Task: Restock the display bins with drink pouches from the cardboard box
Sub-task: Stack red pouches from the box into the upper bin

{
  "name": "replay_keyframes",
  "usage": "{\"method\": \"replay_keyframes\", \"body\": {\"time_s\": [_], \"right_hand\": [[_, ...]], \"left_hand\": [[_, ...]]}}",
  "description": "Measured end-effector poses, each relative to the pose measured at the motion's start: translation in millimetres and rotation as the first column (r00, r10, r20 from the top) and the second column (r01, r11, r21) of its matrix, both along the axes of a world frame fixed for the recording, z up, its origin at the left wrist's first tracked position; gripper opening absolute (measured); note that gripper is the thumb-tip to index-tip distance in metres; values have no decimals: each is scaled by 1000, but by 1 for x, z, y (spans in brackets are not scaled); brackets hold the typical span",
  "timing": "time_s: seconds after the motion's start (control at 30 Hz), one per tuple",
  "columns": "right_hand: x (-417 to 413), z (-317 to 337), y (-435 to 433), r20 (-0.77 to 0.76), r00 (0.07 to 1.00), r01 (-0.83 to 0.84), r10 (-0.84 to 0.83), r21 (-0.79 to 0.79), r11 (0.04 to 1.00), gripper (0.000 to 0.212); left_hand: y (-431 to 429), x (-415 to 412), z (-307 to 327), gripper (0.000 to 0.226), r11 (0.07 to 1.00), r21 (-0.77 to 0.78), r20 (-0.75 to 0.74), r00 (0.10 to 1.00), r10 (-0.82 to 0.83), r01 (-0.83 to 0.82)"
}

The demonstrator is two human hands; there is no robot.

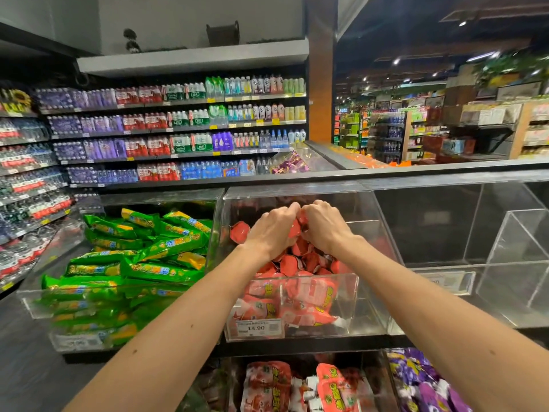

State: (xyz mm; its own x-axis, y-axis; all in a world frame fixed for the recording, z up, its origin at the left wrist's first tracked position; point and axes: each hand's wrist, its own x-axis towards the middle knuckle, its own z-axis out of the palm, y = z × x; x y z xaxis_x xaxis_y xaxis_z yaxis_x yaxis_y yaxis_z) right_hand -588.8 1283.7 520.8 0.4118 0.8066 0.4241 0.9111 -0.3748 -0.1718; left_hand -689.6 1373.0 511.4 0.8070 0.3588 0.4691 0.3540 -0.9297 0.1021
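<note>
Bins of clear acrylic hold pouches; bottle shelves behind.

The clear acrylic bin at frame centre is roofed behind by its sloped transparent hood and heaped with red plastic drink pouches. Free room is offered by the clear acrylic compartment at centre right; green packets are piled at left.
</note>
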Motion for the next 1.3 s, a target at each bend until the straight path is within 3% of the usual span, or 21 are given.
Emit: {"method": "replay_keyframes", "body": {"time_s": [0.07, 0.17, 0.23, 0.37, 0.43, 0.57, 0.7, 0.83, 0.93, 1.0, 1.07, 1.13, 1.3], "right_hand": [[1, 4, 4, -2, 1000, 2, -2, -55, 998, 20], [-1, 8, 1, -45, 998, -43, 34, -213, 976, 48], [1, 9, -5, -56, 998, -51, 39, -229, 972, 59], [6, 11, -9, 52, 998, -20, 28, -146, 989, 31], [4, 10, -6, 39, 999, -24, 31, -153, 988, 29], [3, 10, -5, 1, 998, -69, 71, -228, 971, 32], [6, 11, -7, 0, 997, -75, 77, -216, 974, 47], [9, 2, 3, -21, 999, -31, 27, -222, 975, 86], [10, 2, 5, -57, 997, -59, 46, -243, 968, 93], [11, 4, 3, -64, 996, -74, 59, -274, 959, 96], [9, 6, -1, -57, 996, -80, 67, -289, 954, 91], [4, 11, -8, -29, 995, -102, 98, -237, 966, 72], [-20, 7, -62, -72, 948, -297, 311, 158, 942, 40]], "left_hand": [[8, 1, 0, 46, 999, -34, 20, 999, 27, -27], [18, -7, -2, 51, 990, -131, 25, 998, 49, -45], [18, -12, -5, 50, 996, -83, 26, 999, 48, -45], [8, -8, -9, 49, 983, 163, 21, 996, 84, -86], [3, 0, -9, 53, 977, 187, -31, 993, 112, -104], [8, 7, -9, 84, 991, -102, -107, 992, 70, -81], [17, 2, -8, 64, 920, -389, -38, 999, 31, -43], [18, 0, -18, 54, 955, -273, -55, 993, 104, -115], [15, 5, -21, 38, 952, -217, -91, 975, 202, -217], [11, 7, -17, 44, 938, -246, -104, 969, 224, -243], [6, 3, -11, 56, 936, -256, -113, 969, 220, -243], [-4, -9, -5, 56, 937, -262, -51, 973, 223, -229], [-62, -69, 15, 27, 930, -321, 254, 929, 268, -180]]}}
